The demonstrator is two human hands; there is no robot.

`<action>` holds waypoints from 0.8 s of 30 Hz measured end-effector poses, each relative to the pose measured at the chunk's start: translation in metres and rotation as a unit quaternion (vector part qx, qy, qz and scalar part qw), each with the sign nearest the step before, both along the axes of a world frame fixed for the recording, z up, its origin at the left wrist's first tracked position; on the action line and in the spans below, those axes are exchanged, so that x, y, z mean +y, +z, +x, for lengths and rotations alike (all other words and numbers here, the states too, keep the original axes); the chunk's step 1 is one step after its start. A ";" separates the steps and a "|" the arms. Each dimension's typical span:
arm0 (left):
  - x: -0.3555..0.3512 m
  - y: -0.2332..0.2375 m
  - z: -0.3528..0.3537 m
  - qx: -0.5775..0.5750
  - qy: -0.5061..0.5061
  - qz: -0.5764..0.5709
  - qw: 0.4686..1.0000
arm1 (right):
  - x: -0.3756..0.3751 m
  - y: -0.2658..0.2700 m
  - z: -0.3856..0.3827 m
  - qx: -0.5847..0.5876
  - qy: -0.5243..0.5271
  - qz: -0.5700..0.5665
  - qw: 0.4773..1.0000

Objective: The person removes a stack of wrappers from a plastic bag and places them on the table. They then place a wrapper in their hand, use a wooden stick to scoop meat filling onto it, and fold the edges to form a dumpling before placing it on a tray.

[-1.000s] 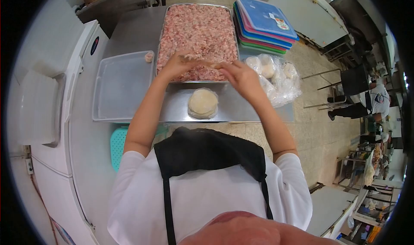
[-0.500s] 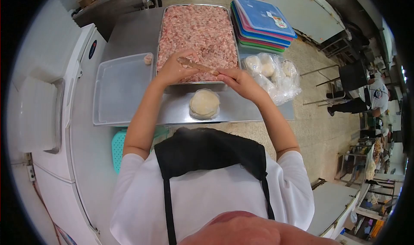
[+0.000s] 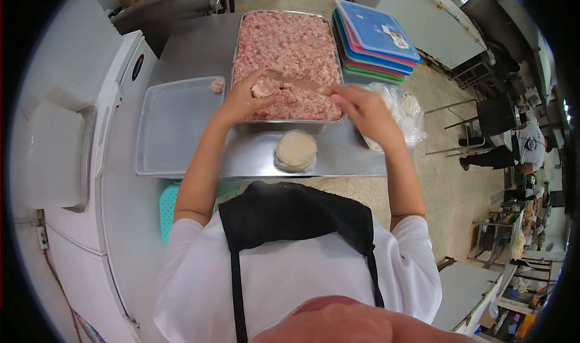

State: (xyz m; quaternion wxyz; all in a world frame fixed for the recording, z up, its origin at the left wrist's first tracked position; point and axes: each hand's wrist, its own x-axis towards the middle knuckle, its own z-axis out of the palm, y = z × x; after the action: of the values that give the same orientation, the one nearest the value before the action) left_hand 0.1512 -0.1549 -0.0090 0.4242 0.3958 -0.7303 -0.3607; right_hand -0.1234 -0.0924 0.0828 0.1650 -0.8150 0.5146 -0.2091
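Observation:
Over the near left part of the metal tray of minced meat (image 3: 290, 38), my left hand (image 3: 243, 100) is curled round a small meat-filled dumpling (image 3: 264, 89). My right hand (image 3: 362, 108) grips one end of a flat spatula (image 3: 299, 82), whose blade points left above the meat, its tip close to my left fingers. On the metal table's front edge lies a stack of round dough wrappers (image 3: 296, 151). A single dumpling (image 3: 218, 84) sits in the top right corner of the pale plastic tray (image 3: 181, 128).
Stacked coloured lids (image 3: 377, 35) stand behind on the right. Plastic bags with white dough rounds (image 3: 411, 110) lie beside my right wrist. A white fridge (image 3: 121, 162) is at the left. Farther right, a person (image 3: 530, 145) is near a dark chair.
The spatula has moved away from my left palm, and the dumpling there now shows. My right hand has shifted right. The whole view has moved slightly.

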 end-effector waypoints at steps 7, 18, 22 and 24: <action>-0.009 -0.020 0.041 -0.044 0.042 0.086 0.994 | -0.011 -0.067 0.017 -0.078 0.023 0.034 0.996; -0.058 -0.129 0.175 -0.172 0.272 0.034 0.946 | 0.035 -0.116 -0.011 -0.291 -0.210 0.225 0.906; -0.075 -0.129 0.164 -0.172 0.259 0.032 0.950 | 0.047 -0.122 0.001 -0.348 -0.220 0.255 0.875; -0.082 -0.127 0.157 -0.182 0.244 0.039 0.952 | 0.051 -0.121 0.011 -0.360 -0.223 0.258 0.868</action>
State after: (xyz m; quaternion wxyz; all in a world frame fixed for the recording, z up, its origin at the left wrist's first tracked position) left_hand 0.3086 -0.2365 -0.1364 0.3431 0.6376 -0.6613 -0.1961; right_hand -0.1128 -0.0410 -0.0386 0.4925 -0.4749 0.6231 -0.3791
